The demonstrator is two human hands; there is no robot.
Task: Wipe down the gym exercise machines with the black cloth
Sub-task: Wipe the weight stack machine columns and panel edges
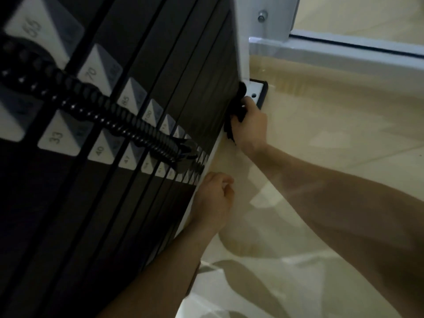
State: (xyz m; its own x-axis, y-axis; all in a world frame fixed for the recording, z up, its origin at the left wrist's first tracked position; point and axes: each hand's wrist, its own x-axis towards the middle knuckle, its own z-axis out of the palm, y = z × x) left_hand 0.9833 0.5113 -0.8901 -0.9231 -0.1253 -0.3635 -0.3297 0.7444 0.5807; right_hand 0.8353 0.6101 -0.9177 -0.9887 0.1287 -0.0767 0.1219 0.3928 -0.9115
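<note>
The black cloth [236, 112] is bunched at the bottom corner of the weight stack [165, 72], pressed to the edge of the lowest plates where the white upright [241, 42] meets its foot plate [256, 90]. The right hand [251, 126] grips it, fingers curled round the cloth from the outer side, with folds of fabric showing above and below the knuckles. The right forearm runs in from the lower right, bare.

The left hand [214, 198] sits lower along the same side of the stack, just beside the white base rail [215, 145]. Its fingers are curled into a loose fist and nothing shows in it; whether it touches the rail cannot be told. It is well apart from the cloth.

The stack is dark, made of flat plates with narrow gaps between them. Two rows of pale number labels [57, 136] run down its face; 33, 40, 70 and 85 are legible. A black coiled cord [110, 113] lies across the labels and ends at a pin low on the stack.

A bolt [262, 17] is visible on the upright's bracket. A white frame bar [344, 53] extends right from the upright. The floor [332, 138] is pale, glossy and carries reflections. Lighting is dim.
</note>
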